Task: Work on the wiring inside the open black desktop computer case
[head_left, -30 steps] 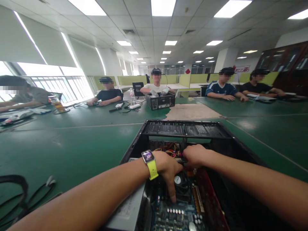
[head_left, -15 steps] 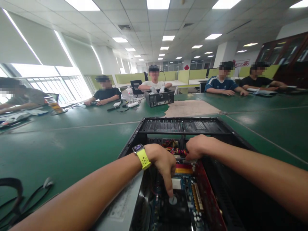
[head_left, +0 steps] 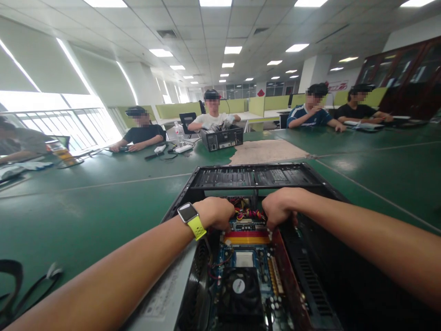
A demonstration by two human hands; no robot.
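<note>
In the head view, an opened desktop computer case (head_left: 257, 185) lies before me with its motherboard (head_left: 259, 255) showing. My left hand (head_left: 215, 212), a watch (head_left: 191, 219) on its wrist, reaches in at the left end of the red and yellow memory slots (head_left: 248, 239). Its fingers curl downward and their tips are partly hidden. My right hand (head_left: 279, 208) is bent in at the right end of the same slots, fingers closed; anything held there is hidden. Nearer me are the black processor fan (head_left: 239, 292) and a white square part (head_left: 244, 259).
Coloured power wires (head_left: 248, 214) bunch between the hands. The case stands on a green table (head_left: 103, 202). Across it, a person (head_left: 213, 112) reaches into another computer case (head_left: 222, 139). Other people sit left and right. A black cable (head_left: 34, 289) lies at left.
My left hand has left the processor fan, where its finger pointed, and moved away from me to the slots' left end. My right hand stays near their right end. The view has shifted slightly.
</note>
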